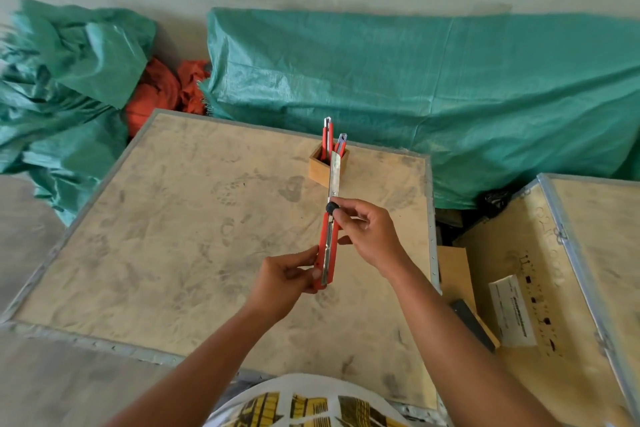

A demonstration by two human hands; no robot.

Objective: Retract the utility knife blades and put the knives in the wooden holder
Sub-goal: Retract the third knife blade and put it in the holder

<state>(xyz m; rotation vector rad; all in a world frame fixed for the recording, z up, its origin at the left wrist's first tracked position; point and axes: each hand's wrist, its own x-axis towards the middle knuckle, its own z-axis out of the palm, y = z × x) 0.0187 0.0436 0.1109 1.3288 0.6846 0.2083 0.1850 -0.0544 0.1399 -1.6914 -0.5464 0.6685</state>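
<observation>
I hold a red utility knife upright above the wooden crate top. Its long silver blade is extended and points away from me. My left hand grips the bottom end of the red handle. My right hand pinches the black lock knob near the top of the handle. Behind the blade stands a small square wooden holder with two red knives upright in it.
Green tarpaulin covers bulky things behind the crate, with red cloth in the gap at the left. To the right stands a second wooden crate bearing a white label. A dark block lies in the gap between crates.
</observation>
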